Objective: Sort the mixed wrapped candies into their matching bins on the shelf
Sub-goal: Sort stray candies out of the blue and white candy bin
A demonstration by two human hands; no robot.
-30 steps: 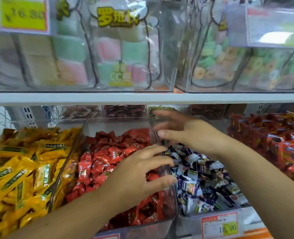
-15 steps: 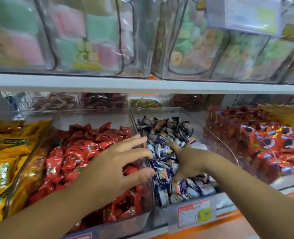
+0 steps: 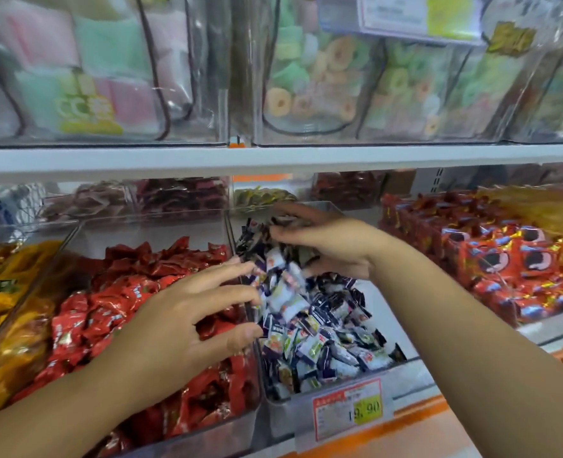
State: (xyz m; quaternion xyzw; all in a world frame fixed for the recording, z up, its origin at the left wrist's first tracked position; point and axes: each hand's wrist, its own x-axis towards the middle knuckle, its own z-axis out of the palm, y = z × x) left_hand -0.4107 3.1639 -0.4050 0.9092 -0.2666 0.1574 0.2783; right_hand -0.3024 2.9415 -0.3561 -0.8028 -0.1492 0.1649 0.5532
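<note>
Wrapped candies (image 3: 306, 312) in blue and white lie heaped in a clear bin (image 3: 275, 413) at the shelf front, behind a price tag (image 3: 352, 412) reading 19.90. Nearest me, the person's left hand (image 3: 187, 325) hovers with fingers straight and spread, holding nothing, over the wall between this bin and the neighbouring bin of red candies (image 3: 124, 292). Further back, the right hand (image 3: 336, 249) is in the far end of the blue-and-white heap, fingers and thumb curved toward each other around some dark wrappers. Blur keeps me from telling whether it truly grips them. The two hands are apart. To the left sit yellow packets (image 3: 2, 292), and to the right red foil packs (image 3: 504, 259). Above, a white shelf (image 3: 273, 161) carries clear tubs of pastel sweets (image 3: 108, 77). The step seems to be hunting for strays in this heap. It would go best by stirring gently, pinching only a wrapper whose colour differs, and lifting it clear over the wall so nothing spills.
</note>
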